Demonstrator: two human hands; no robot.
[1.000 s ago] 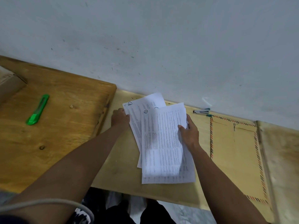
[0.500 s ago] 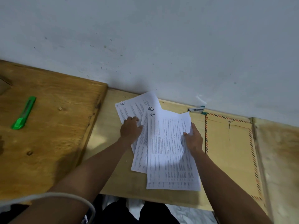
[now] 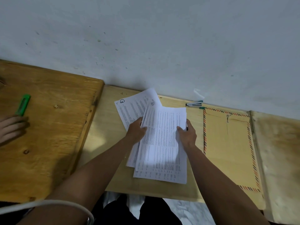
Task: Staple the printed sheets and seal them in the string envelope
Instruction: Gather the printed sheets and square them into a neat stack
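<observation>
Left hand [image 3: 136, 129] and right hand [image 3: 186, 135] pinch opposite edges of printed sheets [image 3: 160, 143]; one sheet fanned out beyond left fingers. Stapler [image 3: 194, 104], string envelope [image 3: 230, 148] beyond right fingers. Risk: stapling unsquared stack, fanned sheet missed

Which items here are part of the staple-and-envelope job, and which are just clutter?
For the job:
- white printed sheets, gripped by left hand and right hand
- small silver stapler by the wall
- tan string envelope with striped border

Lying about:
- green plastic utility knife on the darker wooden board
- another person's hand at the left edge
</observation>
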